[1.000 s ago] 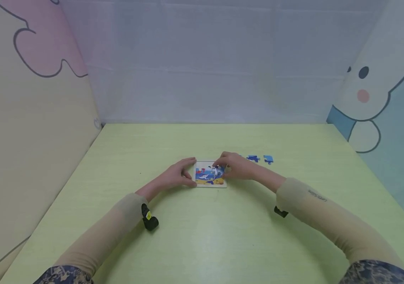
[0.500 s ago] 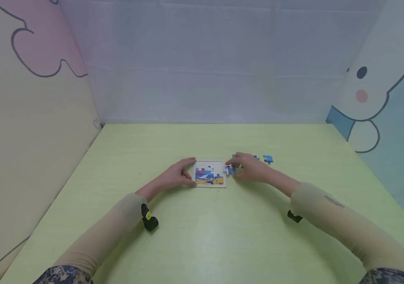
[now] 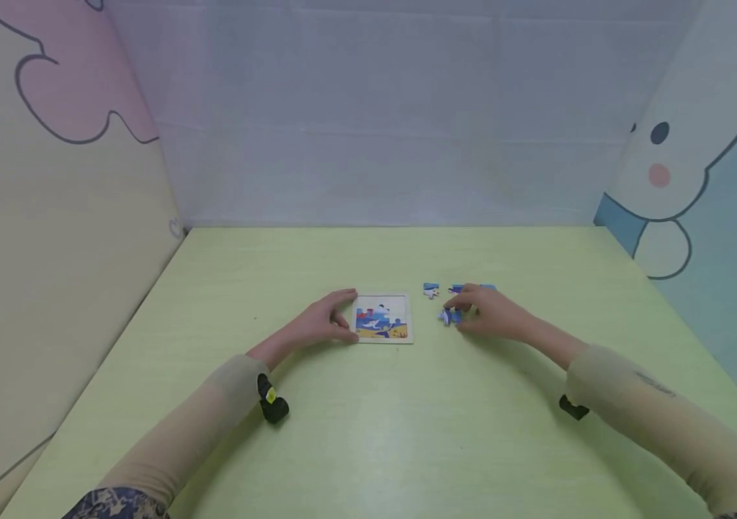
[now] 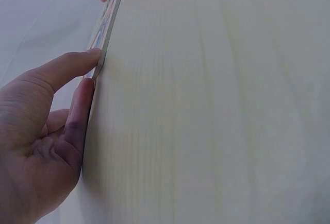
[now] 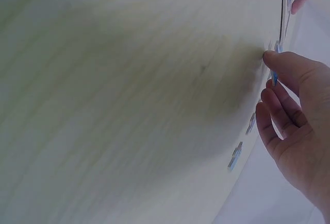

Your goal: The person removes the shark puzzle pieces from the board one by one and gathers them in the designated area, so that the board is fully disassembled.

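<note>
A person's left hand point(image 3: 316, 317) holds the puzzle board point(image 3: 409, 328) by its left side, with the thumb at the near left corner and a finger reaching to the far left corner. The board lies flat near the middle of the pale yellow-green desk point(image 3: 355, 425). Its near part shows a picture in blue, white and yellow, with a little red toward the left; the far strip and part of the right side are pale.

To the right of the board and apart from it, the right hand point(image 3: 494, 313) pinches a blue and white puzzle piece point(image 3: 449, 316) between thumb and finger. Whether this piece touches the desk cannot be told.

Farther back, a loose piece point(image 3: 431, 290) in blue and white lies just right of the board's far right corner. To its right are a second loose piece point(image 3: 455, 289), partly covered by the right hand, and a third loose piece point(image 3: 488, 287), of which only a blue strip shows beyond the hand.

Both arms wear beige sleeves point(image 3: 193, 418), and a black device point(image 3: 274, 402) with a yellow mark sits at the left wrist. A whitish sheet point(image 3: 368, 115) hangs along the desk's far edge.
</note>
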`<action>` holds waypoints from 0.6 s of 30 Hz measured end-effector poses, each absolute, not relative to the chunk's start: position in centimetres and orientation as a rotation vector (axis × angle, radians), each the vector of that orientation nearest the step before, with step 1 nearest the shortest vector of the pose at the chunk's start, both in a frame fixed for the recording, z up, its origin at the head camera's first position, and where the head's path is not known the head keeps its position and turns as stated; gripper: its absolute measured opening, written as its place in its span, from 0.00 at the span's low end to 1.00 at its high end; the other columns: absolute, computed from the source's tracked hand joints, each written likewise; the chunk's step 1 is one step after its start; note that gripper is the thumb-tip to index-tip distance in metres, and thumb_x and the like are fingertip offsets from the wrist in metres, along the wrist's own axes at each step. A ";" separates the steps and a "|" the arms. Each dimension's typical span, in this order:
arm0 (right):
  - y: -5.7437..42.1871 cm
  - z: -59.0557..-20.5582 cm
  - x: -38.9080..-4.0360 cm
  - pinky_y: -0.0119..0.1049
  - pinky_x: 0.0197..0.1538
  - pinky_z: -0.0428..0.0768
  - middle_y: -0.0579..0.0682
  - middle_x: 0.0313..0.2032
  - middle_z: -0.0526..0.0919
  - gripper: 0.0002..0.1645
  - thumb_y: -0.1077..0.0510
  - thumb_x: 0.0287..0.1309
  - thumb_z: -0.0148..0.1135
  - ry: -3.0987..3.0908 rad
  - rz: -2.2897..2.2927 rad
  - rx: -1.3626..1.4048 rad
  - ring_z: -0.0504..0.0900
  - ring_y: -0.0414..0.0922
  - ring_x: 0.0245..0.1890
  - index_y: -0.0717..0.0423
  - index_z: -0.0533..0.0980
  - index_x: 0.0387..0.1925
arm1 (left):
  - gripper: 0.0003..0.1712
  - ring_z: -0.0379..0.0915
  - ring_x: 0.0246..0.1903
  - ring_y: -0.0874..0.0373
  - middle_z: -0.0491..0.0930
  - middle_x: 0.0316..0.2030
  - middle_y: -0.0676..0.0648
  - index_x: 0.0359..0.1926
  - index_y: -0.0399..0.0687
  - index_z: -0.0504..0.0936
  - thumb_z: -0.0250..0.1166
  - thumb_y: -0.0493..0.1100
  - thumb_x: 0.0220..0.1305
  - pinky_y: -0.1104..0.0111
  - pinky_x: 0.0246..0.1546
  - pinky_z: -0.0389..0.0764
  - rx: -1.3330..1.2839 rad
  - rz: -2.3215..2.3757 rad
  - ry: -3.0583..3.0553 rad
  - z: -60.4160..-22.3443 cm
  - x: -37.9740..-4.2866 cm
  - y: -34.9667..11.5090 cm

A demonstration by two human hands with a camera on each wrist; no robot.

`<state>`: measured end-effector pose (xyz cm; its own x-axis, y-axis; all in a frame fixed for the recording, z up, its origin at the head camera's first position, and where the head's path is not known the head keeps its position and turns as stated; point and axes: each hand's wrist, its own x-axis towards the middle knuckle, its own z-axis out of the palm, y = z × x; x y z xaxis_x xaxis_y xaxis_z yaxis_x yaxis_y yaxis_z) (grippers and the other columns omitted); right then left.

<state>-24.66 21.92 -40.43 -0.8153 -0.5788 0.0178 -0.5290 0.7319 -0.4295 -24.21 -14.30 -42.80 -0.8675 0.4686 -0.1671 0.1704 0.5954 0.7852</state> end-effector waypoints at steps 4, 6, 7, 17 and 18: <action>23.6 -40.7 -24.7 0.36 0.42 0.79 0.48 0.37 0.81 0.20 0.63 0.51 0.70 2.823 -0.683 -0.938 0.78 0.43 0.37 0.57 0.83 0.49 | 0.55 0.78 0.45 0.61 0.52 0.78 0.50 0.77 0.50 0.56 0.76 0.45 0.52 0.67 0.50 0.76 0.508 1.158 2.468 -42.8 -24.3 -14.3; 24.4 -40.7 -24.7 0.36 0.42 0.80 0.47 0.37 0.82 0.21 0.63 0.51 0.71 2.821 -0.687 -0.923 0.78 0.42 0.38 0.56 0.83 0.50 | 0.55 0.78 0.45 0.60 0.52 0.78 0.51 0.77 0.50 0.56 0.76 0.46 0.52 0.67 0.50 0.76 0.505 1.167 2.464 -42.7 -24.3 -14.4; 24.8 -40.6 -24.7 0.37 0.42 0.80 0.47 0.37 0.82 0.21 0.63 0.52 0.70 2.820 -0.685 -0.913 0.78 0.42 0.38 0.56 0.83 0.50 | 0.55 0.78 0.45 0.59 0.52 0.78 0.50 0.77 0.50 0.56 0.76 0.46 0.52 0.67 0.50 0.76 0.509 1.172 2.463 -42.7 -24.2 -14.4; 27.8 -40.6 -24.6 0.38 0.43 0.84 0.49 0.40 0.83 0.20 0.62 0.55 0.70 2.825 -0.663 -0.819 0.81 0.44 0.41 0.55 0.83 0.52 | 0.55 0.78 0.44 0.60 0.52 0.78 0.50 0.76 0.49 0.56 0.76 0.46 0.53 0.66 0.52 0.75 0.508 1.171 2.468 -42.6 -24.2 -14.3; 28.0 -40.6 -24.6 0.38 0.44 0.84 0.50 0.41 0.83 0.20 0.62 0.55 0.70 2.827 -0.665 -0.815 0.81 0.45 0.42 0.55 0.83 0.52 | 0.54 0.78 0.44 0.60 0.52 0.78 0.50 0.76 0.49 0.56 0.76 0.46 0.53 0.66 0.52 0.75 0.507 1.169 2.468 -42.6 -24.2 -14.3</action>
